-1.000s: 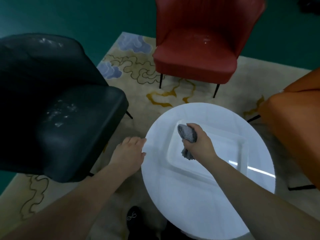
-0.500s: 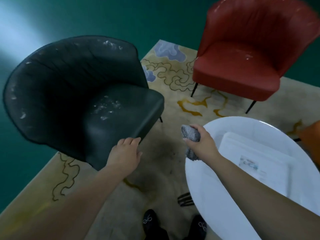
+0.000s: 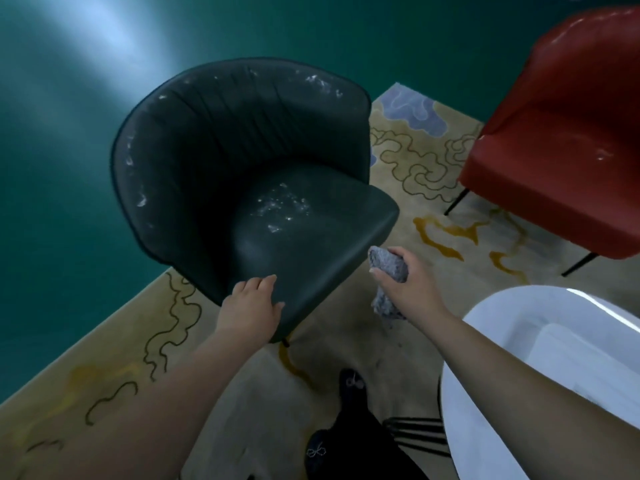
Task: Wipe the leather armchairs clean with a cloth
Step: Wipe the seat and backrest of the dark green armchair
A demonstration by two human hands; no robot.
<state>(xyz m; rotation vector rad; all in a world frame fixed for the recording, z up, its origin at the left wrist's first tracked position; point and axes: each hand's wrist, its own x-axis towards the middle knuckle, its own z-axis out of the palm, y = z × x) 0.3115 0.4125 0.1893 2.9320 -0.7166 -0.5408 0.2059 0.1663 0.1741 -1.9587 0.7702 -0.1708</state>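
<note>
Two armchairs (image 3: 249,188) (image 3: 568,140), one cloth (image 3: 389,266), one table (image 3: 519,341)

Floor (image 3: 62,188): dark teal, smooth, with a pale streak of light (image 3: 104,39) slanting across the upper left.

Rug (image 3: 408,157): beige, corner pointing toward the far side. Pattern of thin dark squiggly lines, ochre-yellow blotches, and pale lavender cloud shapes near the far corner. The rug looks darker and smudged at the near middle.

Desk (image 3: 491,341): round, white, glossy, at lower right, cut by the frame edge. A shallow white tray (image 3: 588,355) rests on it; a bright strip of light reflects on the rim. Thin black legs (image 3: 415,433) show under the left edge, standing on the rug.

Overall light dim and cool.
</note>
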